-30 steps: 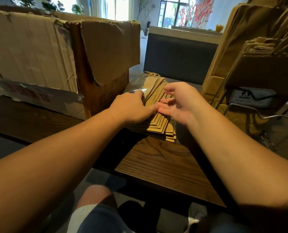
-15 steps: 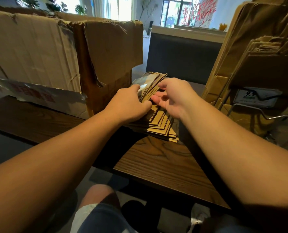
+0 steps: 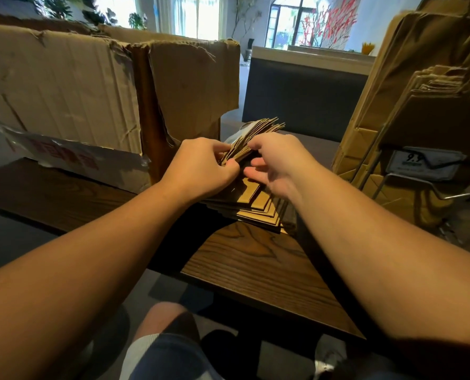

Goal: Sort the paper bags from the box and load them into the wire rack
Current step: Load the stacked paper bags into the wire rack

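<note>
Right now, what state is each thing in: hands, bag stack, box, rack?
Left hand: gripping the lifted far ends of the bags.
Right hand: fingers spread, touching the same bags.
Paper bag stack: flat on the table, far ends fanned upward.
Cardboard box: open, torn at the corner.
Wire rack: already holding upright bags.

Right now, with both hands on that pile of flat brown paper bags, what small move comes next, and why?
Probably lift the fanned bunch clear. The left hand pinches the raised flat brown paper bags, the right hand steadies them, more lie on the dark wooden table, and the wire rack stands right.
</note>
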